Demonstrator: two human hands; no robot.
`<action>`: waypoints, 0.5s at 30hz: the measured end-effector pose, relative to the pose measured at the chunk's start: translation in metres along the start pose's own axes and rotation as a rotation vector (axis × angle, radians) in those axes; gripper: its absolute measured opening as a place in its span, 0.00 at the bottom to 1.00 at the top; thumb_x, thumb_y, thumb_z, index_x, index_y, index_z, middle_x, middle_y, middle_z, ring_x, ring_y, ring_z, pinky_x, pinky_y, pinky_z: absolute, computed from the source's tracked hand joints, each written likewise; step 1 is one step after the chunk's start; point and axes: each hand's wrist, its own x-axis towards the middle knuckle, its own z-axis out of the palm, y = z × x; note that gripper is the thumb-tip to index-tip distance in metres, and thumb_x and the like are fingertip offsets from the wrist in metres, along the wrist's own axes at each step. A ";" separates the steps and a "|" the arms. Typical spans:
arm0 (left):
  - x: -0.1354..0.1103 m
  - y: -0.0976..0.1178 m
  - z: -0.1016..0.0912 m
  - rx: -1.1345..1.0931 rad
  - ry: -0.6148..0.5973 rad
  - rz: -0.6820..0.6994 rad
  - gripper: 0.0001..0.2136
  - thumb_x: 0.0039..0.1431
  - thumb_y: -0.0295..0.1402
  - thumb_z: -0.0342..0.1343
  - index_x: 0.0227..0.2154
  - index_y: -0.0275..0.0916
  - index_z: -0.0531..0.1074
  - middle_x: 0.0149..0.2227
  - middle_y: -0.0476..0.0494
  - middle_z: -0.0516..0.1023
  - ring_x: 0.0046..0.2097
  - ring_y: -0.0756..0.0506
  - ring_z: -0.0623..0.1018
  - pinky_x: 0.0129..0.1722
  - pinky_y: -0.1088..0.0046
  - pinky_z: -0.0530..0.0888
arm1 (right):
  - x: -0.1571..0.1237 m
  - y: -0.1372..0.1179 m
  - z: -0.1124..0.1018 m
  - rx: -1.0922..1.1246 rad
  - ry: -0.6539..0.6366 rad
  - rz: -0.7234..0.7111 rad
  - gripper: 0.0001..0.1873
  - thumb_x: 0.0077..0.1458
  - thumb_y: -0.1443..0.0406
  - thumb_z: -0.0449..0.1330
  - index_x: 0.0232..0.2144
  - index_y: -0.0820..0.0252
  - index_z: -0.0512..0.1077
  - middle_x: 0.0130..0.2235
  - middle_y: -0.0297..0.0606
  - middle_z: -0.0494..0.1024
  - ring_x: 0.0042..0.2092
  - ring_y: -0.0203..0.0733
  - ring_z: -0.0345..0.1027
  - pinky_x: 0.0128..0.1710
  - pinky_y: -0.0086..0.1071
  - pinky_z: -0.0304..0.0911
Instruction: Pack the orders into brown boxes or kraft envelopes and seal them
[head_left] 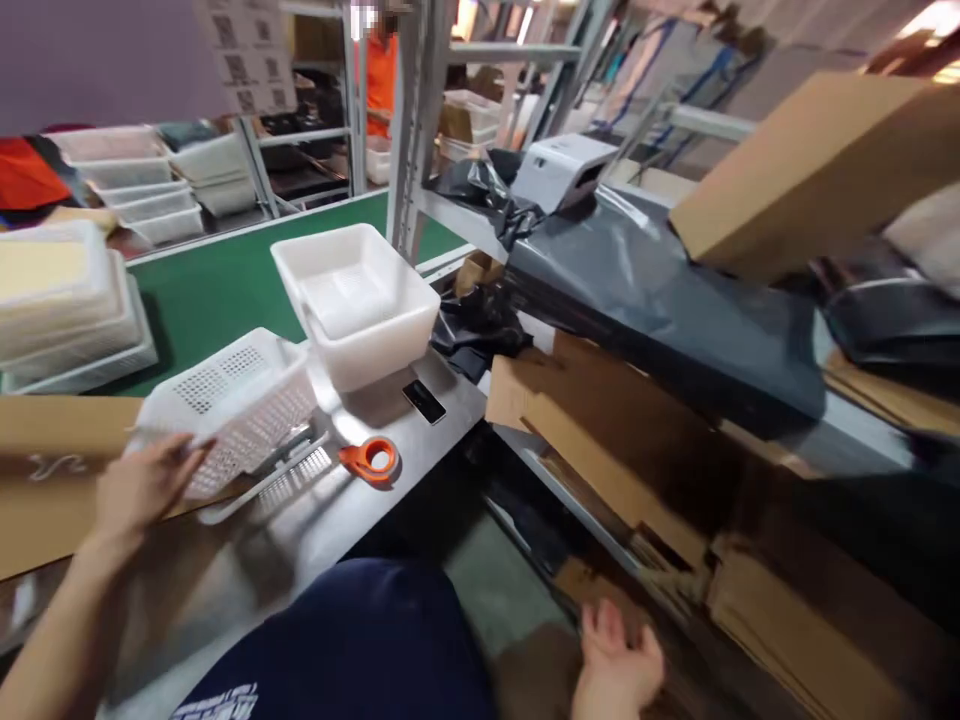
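Now the left hand [142,485] has its fingers closed on the near rim of the perforated basket [232,400], which is tilted at the desk's [300,545] left edge, near the orange tape dispenser [369,459]. The right hand [616,668] is spread open and empty, low beside the stacked cardboard [622,440]. It looks like a reach for cardboard, and that calls for finding a sheet's edge.
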 end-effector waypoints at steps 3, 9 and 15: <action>-0.011 -0.014 -0.064 -0.107 0.298 -0.044 0.24 0.67 0.56 0.51 0.55 0.49 0.79 0.33 0.54 0.82 0.37 0.47 0.78 0.37 0.78 0.64 | -0.003 0.019 0.073 -0.101 -0.115 -0.030 0.13 0.41 0.53 0.61 0.32 0.47 0.70 0.59 0.41 0.75 0.67 0.53 0.68 0.53 0.59 0.77; -0.009 0.090 -0.146 -0.240 0.578 0.174 0.30 0.71 0.55 0.50 0.42 0.27 0.80 0.32 0.48 0.80 0.42 0.45 0.81 0.44 0.74 0.64 | -0.001 0.045 0.121 -0.153 -0.274 -0.007 0.12 0.43 0.56 0.64 0.33 0.45 0.69 0.49 0.39 0.78 0.53 0.51 0.80 0.49 0.56 0.81; 0.053 0.229 -0.150 -0.347 0.314 0.614 0.22 0.69 0.37 0.62 0.57 0.24 0.73 0.52 0.29 0.81 0.57 0.31 0.80 0.54 0.58 0.72 | 0.001 0.064 0.111 -0.256 -0.303 0.008 0.22 0.30 0.50 0.67 0.34 0.36 0.73 0.51 0.44 0.78 0.56 0.64 0.77 0.42 0.63 0.78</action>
